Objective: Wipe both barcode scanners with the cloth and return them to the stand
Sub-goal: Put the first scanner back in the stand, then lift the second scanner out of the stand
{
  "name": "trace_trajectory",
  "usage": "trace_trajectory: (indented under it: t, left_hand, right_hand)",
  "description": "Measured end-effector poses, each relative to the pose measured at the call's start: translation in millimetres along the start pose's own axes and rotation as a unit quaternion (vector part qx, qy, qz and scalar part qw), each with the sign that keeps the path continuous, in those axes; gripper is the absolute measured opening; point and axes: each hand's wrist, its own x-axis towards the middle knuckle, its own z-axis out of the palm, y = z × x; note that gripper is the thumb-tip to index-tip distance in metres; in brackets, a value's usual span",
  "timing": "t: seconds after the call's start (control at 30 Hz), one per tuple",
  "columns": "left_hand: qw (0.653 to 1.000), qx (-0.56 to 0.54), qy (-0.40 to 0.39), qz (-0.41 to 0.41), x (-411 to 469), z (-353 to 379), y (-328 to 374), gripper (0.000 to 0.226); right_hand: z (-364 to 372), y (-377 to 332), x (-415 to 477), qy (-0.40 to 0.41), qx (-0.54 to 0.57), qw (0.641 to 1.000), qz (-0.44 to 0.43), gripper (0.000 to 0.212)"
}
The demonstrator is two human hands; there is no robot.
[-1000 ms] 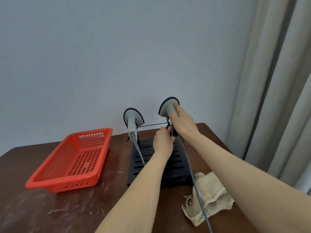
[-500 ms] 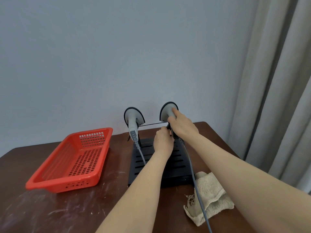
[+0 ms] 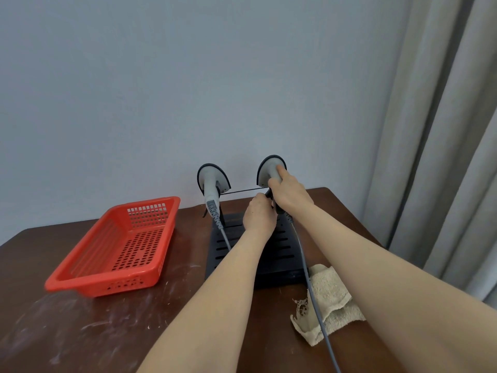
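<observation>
Head view looked down on a dark brown table (image 3: pixel 80 332) set against a pale wall (image 3: pixel 188 76), with grey curtains (image 3: pixel 443 130) at the right; 2 grey barcode scanners stood upright at the far end of a black slotted stand (image 3: pixel 282 262). Left scanner (image 3: pixel 211 181) sat in the stand untouched, its coiled grey cable (image 3: pixel 224 238) running down over the base; right scanner (image 3: pixel 270 169) was at the stand's right post, and whether it was fully seated could not be told. Right hand (image 3: pixel 289 195) was wrapped around that scanner's handle, fingers curled tight on it, thumb up near the head; left hand (image 3: pixel 259 214) was just below and touching it, fingers pinched at the handle's foot, though what they gripped was hidden. Right scanner's cable (image 3: pixel 309 286) trailed toward the camera across a crumpled beige cloth (image 3: pixel 330 297), which lay on the table just beside the stand's near right corner; a red perforated plastic basket (image 3: pixel 121 246) sat to the stand's left, apart from it.
</observation>
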Motion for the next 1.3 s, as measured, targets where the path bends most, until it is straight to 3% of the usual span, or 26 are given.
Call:
trace_trajectory:
  t: [0.17,0.43,0.63,0.77,0.9,1.13,1.3]
  left_hand:
    - [0.998,0.049,-0.049,-0.003,-1.5,-16.0,3.3,0.027]
    - [0.994,0.059,-0.084,0.031,-10.8,-37.5,2.2,0.033]
    - [0.993,0.091,-0.079,0.018,-23.2,-59.4,6.5,0.037]
    - [0.994,0.082,-0.068,0.038,-33.5,-73.9,12.6,0.040]
    - [0.994,0.080,-0.052,0.048,-43.1,-88.5,15.2,0.041]
    - [0.995,0.070,-0.019,0.063,-58.5,-117.2,8.2,0.049]
    - [0.993,-0.002,0.090,0.073,-65.4,-143.8,-7.8,0.035]
  right_hand:
    - [-0.3,-1.4,0.8,-0.022,0.036,0.999,0.006,0.054]
    - [-6.4,-5.1,-7.7,-0.053,0.014,0.998,0.021,0.084]
    - [-7.5,-6.2,-17.8,-0.033,-0.033,0.999,0.022,0.071]
    - [-10.5,-8.3,-26.1,-0.020,-0.035,0.999,0.022,0.056]
    - [-12.8,-12.3,-35.2,-0.026,-0.048,0.998,0.016,0.058]
    - [-13.0,-31.6,-58.3,0.045,-0.089,0.995,0.006,0.052]
    - [-2.5,-48.0,-67.0,0.112,-0.096,0.987,-0.057,0.051]
